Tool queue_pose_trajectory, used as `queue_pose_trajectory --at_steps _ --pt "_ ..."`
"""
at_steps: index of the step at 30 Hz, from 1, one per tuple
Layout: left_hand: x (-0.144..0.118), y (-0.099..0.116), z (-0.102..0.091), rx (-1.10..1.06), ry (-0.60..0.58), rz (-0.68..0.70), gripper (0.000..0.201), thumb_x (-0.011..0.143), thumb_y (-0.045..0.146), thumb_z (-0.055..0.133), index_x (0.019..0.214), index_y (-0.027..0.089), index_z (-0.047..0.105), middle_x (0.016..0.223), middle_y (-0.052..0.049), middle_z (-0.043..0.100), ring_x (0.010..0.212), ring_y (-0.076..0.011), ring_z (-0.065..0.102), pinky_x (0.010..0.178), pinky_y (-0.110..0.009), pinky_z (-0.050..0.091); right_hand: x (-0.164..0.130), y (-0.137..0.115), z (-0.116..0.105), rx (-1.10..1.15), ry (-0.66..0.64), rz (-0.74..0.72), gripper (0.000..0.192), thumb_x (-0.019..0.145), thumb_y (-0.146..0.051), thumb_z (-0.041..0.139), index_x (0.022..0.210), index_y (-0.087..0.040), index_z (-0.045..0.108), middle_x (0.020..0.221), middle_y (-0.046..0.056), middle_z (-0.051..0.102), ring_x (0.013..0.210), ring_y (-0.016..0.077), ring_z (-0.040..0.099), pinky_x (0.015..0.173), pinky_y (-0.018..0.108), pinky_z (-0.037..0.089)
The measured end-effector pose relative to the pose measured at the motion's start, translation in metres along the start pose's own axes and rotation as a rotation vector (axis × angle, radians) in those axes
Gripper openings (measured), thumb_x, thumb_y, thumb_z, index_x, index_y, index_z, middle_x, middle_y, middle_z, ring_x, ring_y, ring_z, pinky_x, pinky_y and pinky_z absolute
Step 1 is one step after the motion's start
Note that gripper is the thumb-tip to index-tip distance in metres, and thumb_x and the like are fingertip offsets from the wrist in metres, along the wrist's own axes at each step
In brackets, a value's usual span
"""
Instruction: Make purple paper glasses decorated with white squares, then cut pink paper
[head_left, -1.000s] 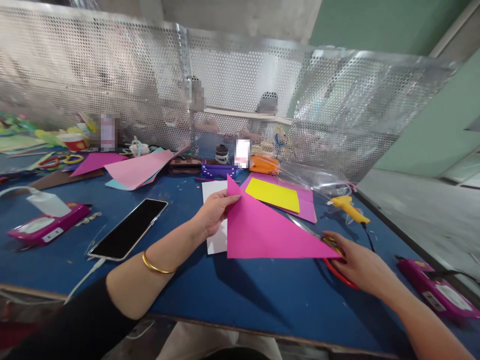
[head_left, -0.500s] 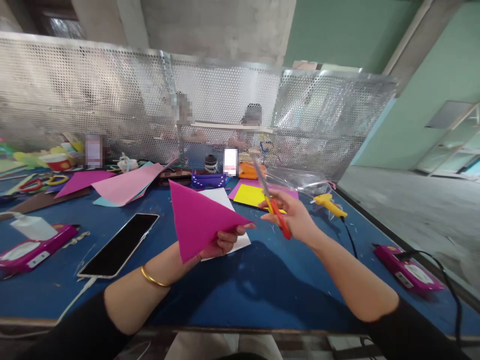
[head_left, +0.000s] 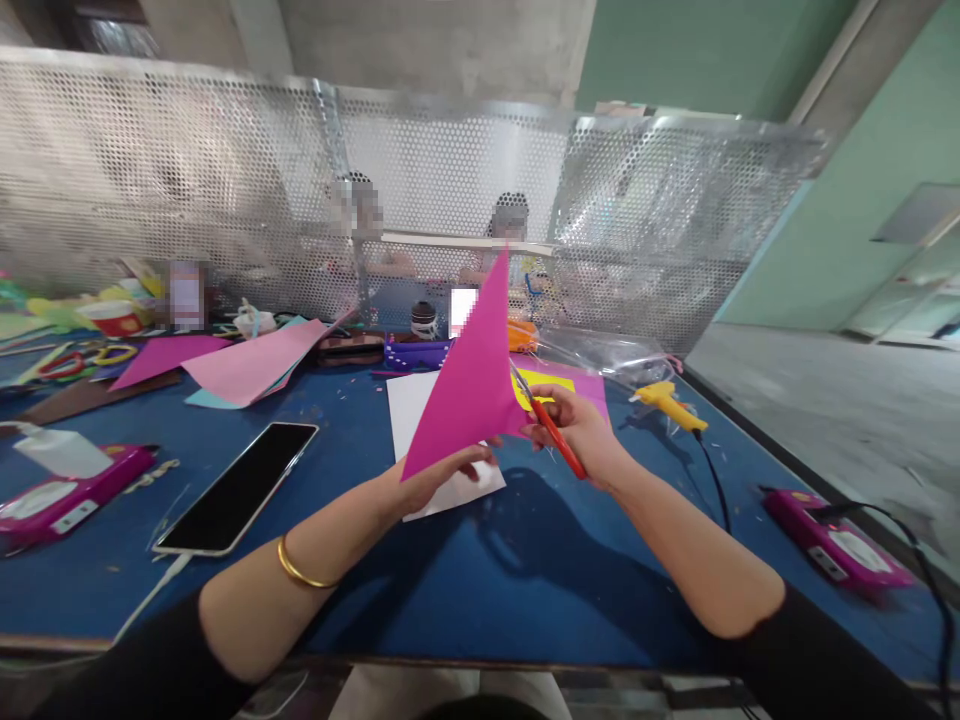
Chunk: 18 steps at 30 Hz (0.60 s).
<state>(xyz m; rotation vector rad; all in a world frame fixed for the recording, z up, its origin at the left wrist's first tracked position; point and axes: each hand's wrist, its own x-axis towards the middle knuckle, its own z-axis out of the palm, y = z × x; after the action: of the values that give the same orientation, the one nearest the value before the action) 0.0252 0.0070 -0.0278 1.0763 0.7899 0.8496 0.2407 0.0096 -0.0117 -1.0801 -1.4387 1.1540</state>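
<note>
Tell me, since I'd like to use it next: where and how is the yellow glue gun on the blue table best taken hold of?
Probably by its handle. The yellow glue gun lies flat on the blue table, with its black cord trailing toward the near edge. Coming from above on the right side seems best, beyond the right hand holding the scissors. Keep fingers off the nozzle end, which is too small to make out.
</note>
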Motion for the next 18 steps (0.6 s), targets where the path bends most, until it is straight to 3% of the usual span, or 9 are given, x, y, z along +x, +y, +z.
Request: queue_pose_trajectory --at_steps 4,7,11,18 --pt "0.001 -0.008 0.008 0.05 0.087 0.068 0.014 0.06 0.02 0.085 0.068 0.021 0.074 0.068 -0.004 0.071 0.07 -0.0201 0.063 0.064 -0.028 0.051 -0.005 0.002 -0.001 0.038 0.028 0.073 0.055 0.05 -0.031 0.087 0.095 -0.022 0.056 0.061 -0.009 0.06 0.046 0.0111 0.058 0.053 0.028 0.05" --pt "0.002 -0.007 0.018 0.014 0.162 0.153 0.023 0.064 0.027 0.084 0.083 0.02 0.075 0.083 -0.005 0.074 0.078 -0.0221 0.066 0.068 -0.032 0.054 -0.009 0.005 0.005 0.073 0.023 0.097 0.056 0.05 -0.031 0.087 0.096 -0.021 0.058 0.063 -0.008 0.062 0.048 0.0115 0.058 0.052 0.028 0.05" --pt "0.003 -0.004 0.026 -0.038 0.26 0.216 0.039 0.068 0.031 0.081 0.103 0.019 0.071 0.101 -0.008 0.073 0.086 -0.0232 0.067 0.059 -0.03 0.056 -0.012 0.009 0.014 0.124 0.017 0.104 0.055 0.052 -0.032 0.086 0.099 -0.022 0.058 0.061 -0.009 0.059 0.048 0.0107 0.056 0.055 0.029 0.052" --pt "0.004 -0.005 0.027 -0.044 0.289 0.188 0.038 0.064 0.027 0.085 0.098 0.015 0.073 0.092 -0.01 0.075 0.077 -0.0231 0.07 0.053 -0.029 0.055 -0.013 0.012 0.02 0.157 0.0 0.113 0.06 0.05 -0.034 0.088 0.101 -0.021 0.059 0.06 -0.01 0.056 0.049 0.0102 0.055 0.056 0.029 0.052"
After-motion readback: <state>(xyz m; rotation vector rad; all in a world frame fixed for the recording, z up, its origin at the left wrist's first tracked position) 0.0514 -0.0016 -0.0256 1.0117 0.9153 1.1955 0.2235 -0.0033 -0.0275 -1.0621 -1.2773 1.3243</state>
